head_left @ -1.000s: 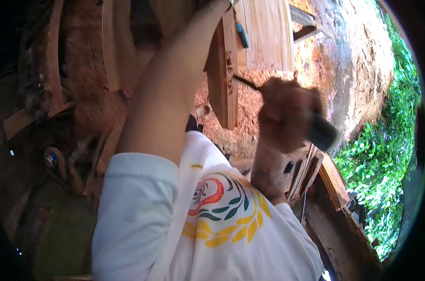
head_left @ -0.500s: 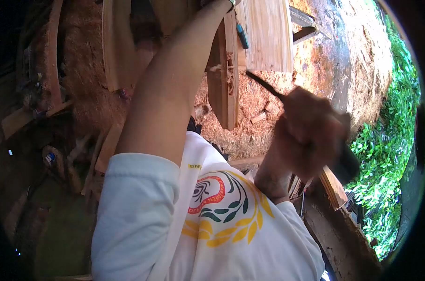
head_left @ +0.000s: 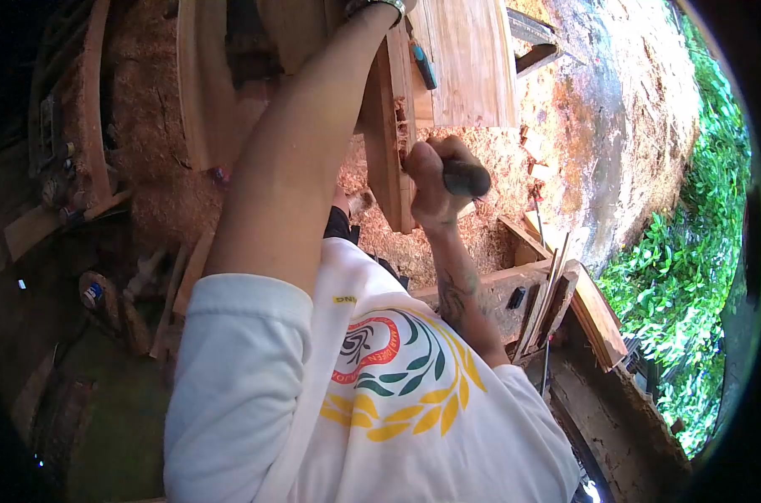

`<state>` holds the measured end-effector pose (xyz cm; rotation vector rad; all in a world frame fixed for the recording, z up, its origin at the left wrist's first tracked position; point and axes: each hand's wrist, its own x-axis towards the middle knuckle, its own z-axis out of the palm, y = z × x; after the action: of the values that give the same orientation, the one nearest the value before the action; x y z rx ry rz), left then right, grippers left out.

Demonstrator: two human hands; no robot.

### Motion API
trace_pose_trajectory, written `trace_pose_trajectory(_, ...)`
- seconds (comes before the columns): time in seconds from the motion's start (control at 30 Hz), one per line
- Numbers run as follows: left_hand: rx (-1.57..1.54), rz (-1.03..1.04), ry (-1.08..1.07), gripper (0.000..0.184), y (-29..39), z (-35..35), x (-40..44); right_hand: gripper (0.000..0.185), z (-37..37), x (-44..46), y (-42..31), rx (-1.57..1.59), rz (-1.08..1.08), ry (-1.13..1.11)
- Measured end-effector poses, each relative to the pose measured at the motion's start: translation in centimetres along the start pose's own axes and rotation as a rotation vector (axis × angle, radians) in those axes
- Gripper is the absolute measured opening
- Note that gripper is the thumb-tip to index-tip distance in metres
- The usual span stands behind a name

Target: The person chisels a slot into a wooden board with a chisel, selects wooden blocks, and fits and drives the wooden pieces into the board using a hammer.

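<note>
My right hand (head_left: pixel 435 180) is wrapped round a dark-handled tool (head_left: pixel 467 178), close against the notched edge of a narrow wooden beam (head_left: pixel 403 180). The handle's end points up towards the camera, and the tool's tip is hidden. My left arm reaches across to the top edge, with a band on the wrist. Only a sliver of my left hand (head_left: pixel 410 4) shows there; its fingers and anything in them are out of sight. Beside the beam, a tool with a blue and black handle (head_left: pixel 424 67) lies on the wood.
A wide pale board (head_left: pixel 472 67) extends from the top edge. Wood shavings (head_left: pixel 502 159) cover the ground below. Thin sticks (head_left: pixel 541 306) and an upright plank (head_left: pixel 597 323) stand at the lower right, near green plants (head_left: pixel 674 310). More timber (head_left: pixel 202 84) lies at the left.
My right hand has moved left, back to the beam, from the shavings at its right. The tool's thin shaft, visible before, is now hidden. My left arm has shifted slightly.
</note>
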<state>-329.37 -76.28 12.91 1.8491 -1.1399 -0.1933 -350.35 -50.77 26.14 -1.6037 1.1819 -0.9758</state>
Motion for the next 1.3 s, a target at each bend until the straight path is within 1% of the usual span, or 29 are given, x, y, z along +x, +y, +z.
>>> trace_pose_trajectory(0.03, 0.032, 0.015, 0.065, 0.035, 0.0, 0.1, -0.4, 0.015, 0.3, -0.3, 1.2, 0.022, 0.015, -0.028)
trace_pose_trajectory(0.07, 0.071, 0.041, 0.138, 0.035, 0.2, -0.1, -0.1, 0.015, 0.3, 0.1, 0.6, 0.100, -0.096, -0.050)
trace_pose_trajectory(0.1, 0.074, 0.044, 0.096, 0.034, -0.1, 0.2, -0.1, 0.015, -0.3, 0.0, -0.9, 0.166, -0.195, -0.060)
trace_pose_trajectory(0.13, 0.076, 0.048, 0.053, 0.033, -0.4, 0.5, -0.1, 0.018, -0.3, -0.3, -3.4, 0.256, -0.215, 0.044)
trace_pose_trajectory(0.17, -0.014, 0.042, 0.054, 0.033, -1.5, 1.4, 0.4, 0.022, -0.8, 0.2, -5.3, 0.612, -0.241, 0.003)
trace_pose_trajectory(0.23, -0.198, 0.037, 0.050, 0.032, -2.9, 3.0, 0.5, 0.024, -2.5, 0.5, -8.0, 0.658, -0.277, -0.098)
trace_pose_trajectory(0.27, -0.116, 0.027, -0.002, 0.033, -2.4, 2.2, 0.7, 0.021, -2.3, 0.0, -7.6, 0.704, -0.159, -0.046)
trace_pose_trajectory(0.33, -0.159, 0.037, 0.047, 0.034, -3.1, 3.1, 0.7, 0.024, -0.5, -0.7, -1.9, 0.053, -0.087, 0.019)
trace_pose_trajectory(0.37, -0.180, 0.040, 0.071, 0.034, -3.3, 3.4, 0.7, 0.028, 0.0, -0.9, 1.8, 0.233, -0.130, -0.065)
trace_pose_trajectory(0.4, -0.009, 0.039, 0.009, 0.034, -0.6, 0.2, -0.1, 0.027, -0.2, -1.0, 1.7, 0.165, -0.137, -0.082)
trace_pose_trajectory(0.43, -0.007, 0.051, 0.014, 0.035, -1.0, 0.2, 0.5, 0.027, -0.1, -0.9, 1.6, 0.105, -0.149, -0.091)
trace_pose_trajectory(0.5, -0.014, 0.066, -0.006, 0.035, -1.1, 0.5, 0.1, 0.026, 0.8, -2.1, 2.0, 0.300, -0.260, -0.042)
trace_pose_trajectory(0.53, 0.028, 0.013, -0.071, 0.035, -0.5, -0.2, 0.2, 0.025, 1.0, -2.3, 2.0, 0.396, -0.324, -0.021)
trace_pose_trajectory(0.57, -0.050, 0.041, -0.050, 0.035, -1.3, 0.7, 0.8, 0.024, 0.5, -2.6, 1.4, 0.429, -0.344, -0.052)
trace_pose_trajectory(0.63, -0.200, 0.082, -0.012, 0.035, -4.5, 3.4, 1.1, 0.023, -0.1, -3.5, 1.3, 0.374, -0.389, -0.060)
trace_pose_trajectory(0.67, -0.088, 0.141, 0.010, 0.034, -3.9, 2.6, 0.8, 0.023, -0.2, -3.8, 1.4, 0.361, -0.407, -0.063)
trace_pose_trajectory(0.77, -0.013, 0.047, -0.083, 0.034, -1.4, -0.1, 0.3, 0.022, -0.5, -4.5, 1.6, 0.320, -0.453, -0.065)
trace_pose_trajectory(0.83, 0.123, 0.155, 0.080, 0.032, -0.9, -0.3, -0.1, 0.020, -1.1, -5.1, 2.0, 0.288, -0.473, -0.063)
trace_pose_trajectory(0.87, 0.187, 0.207, 0.159, 0.032, -0.7, -0.1, -0.4, 0.022, -1.5, -5.8, 2.0, 0.275, -0.450, -0.094)
trace_pose_trajectory(0.97, 0.191, 0.225, 0.187, 0.030, -0.4, -0.4, -0.2, 0.024, -2.4, -7.5, 2.5, 0.173, -0.352, -0.052)
trace_pose_trajectory(1.0, 0.200, 0.207, 0.157, 0.031, -0.3, -0.6, -0.5, 0.027, -2.7, -7.4, 2.4, 0.223, -0.328, -0.060)
trace_pose_trajectory(1.03, 0.208, 0.192, 0.124, 0.031, -0.2, -0.7, -0.7, 0.030, -2.9, -7.0, 2.1, 0.209, -0.341, -0.047)
trace_pose_trajectory(1.1, 0.227, 0.165, 0.075, 0.032, 0.3, -1.4, -0.3, 0.030, -2.5, -6.0, -0.1, 0.425, -0.232, 0.056)
trace_pose_trajectory(1.13, 0.049, -0.164, -0.301, 0.033, 3.6, -5.0, 0.0, 0.029, -2.0, -5.9, -1.0, 0.419, -0.181, 0.117)
trace_pose_trajectory(1.2, 0.019, 0.088, -0.079, 0.032, -0.9, -1.7, 0.3, 0.027, -0.3, -5.3, -2.0, 0.408, -0.087, 0.238)
trace_pose_trajectory(1.23, -0.002, 0.215, 0.032, 0.032, -2.2, -0.2, 0.4, 0.027, 0.9, -5.8, -0.7, 0.342, -0.110, 0.281)
trace_pose_trajectory(1.27, 0.093, 0.033, -0.197, 0.030, 0.8, -3.1, 0.4, 0.027, 1.7, -6.4, -0.2, 0.318, -0.139, 0.299)
trace_pose_trajectory(1.3, 0.129, 0.065, -0.129, 0.029, 1.8, -3.9, -0.4, 0.028, 2.1, -6.9, 0.1, 0.295, -0.169, 0.316)
